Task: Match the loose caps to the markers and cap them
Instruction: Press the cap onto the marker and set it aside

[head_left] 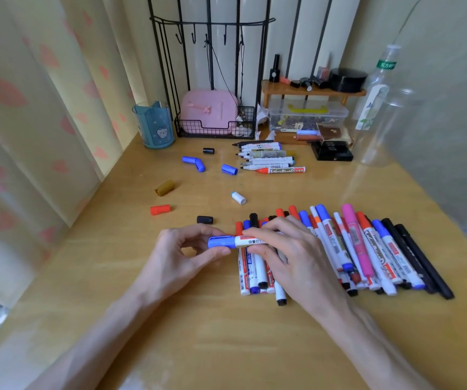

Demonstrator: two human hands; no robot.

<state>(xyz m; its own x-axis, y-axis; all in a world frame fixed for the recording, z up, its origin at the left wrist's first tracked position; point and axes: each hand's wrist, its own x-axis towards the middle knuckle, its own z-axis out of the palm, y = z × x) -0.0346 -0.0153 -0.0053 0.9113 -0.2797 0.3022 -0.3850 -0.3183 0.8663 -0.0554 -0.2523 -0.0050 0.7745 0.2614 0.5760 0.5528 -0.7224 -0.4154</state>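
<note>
The left hand [187,249] pinches a blue cap [221,242] that sits on the end of a white marker [250,240] with printed lettering. The right hand [291,254] grips the marker's barrel over the middle of the table [226,333]. Under that hand a row of capped markers [367,249] spreads toward the right edge, a red cap [160,209], black cap [204,220] and white cap [238,197] lie loose toward the left edge, and uncapped markers [268,159] lie near the back edge.

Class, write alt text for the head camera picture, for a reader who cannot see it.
A person's left hand pinches the blue cap on a white marker that the right hand grips, over a row of capped markers on a wooden desk. Farther back lie loose caps and a group of uncapped markers.
</note>
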